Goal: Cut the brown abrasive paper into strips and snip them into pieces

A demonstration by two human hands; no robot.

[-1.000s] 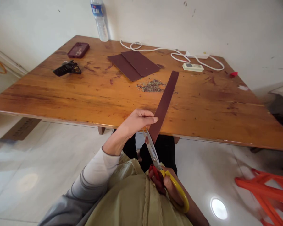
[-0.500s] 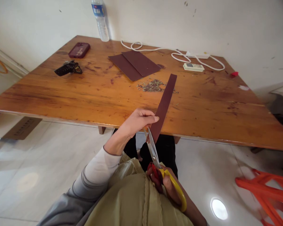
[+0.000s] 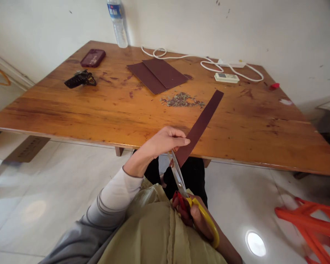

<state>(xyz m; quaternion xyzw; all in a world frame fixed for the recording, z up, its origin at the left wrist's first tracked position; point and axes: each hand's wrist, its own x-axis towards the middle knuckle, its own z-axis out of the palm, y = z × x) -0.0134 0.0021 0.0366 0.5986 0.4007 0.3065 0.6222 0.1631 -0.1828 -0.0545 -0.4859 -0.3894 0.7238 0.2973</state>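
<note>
Between the thumb and fingers of my left hand point(image 3: 167, 141) is pinched a long dark-red strip point(image 3: 202, 126), which looks like sandpaper or stiff paper. It slants up to the right over the table's front edge. My right hand point(image 3: 196, 216) grips the scissors point(image 3: 178, 176) by their red and yellow handles, low in front of my body. Their blades are slightly apart and point up at the strip's near end, just below my left fingers. Two wider dark-red sheets point(image 3: 159, 75) lie overlapping farther back, with a pile of tiny clippings point(image 3: 181, 99) in front of them.
On the wooden table point(image 3: 99, 113) are a phone point(image 3: 93, 58), a black key case point(image 3: 81, 79), a plastic bottle point(image 3: 118, 25) and a white device with a small display point(image 3: 226, 77). A white cable point(image 3: 187, 57) runs along the wall. An orange stool point(image 3: 310, 220) stands at the right.
The strip's far end has swung to the right, away from the clippings, as my left hand moved slightly right. The scissors stay nearly in place at its near end.
</note>
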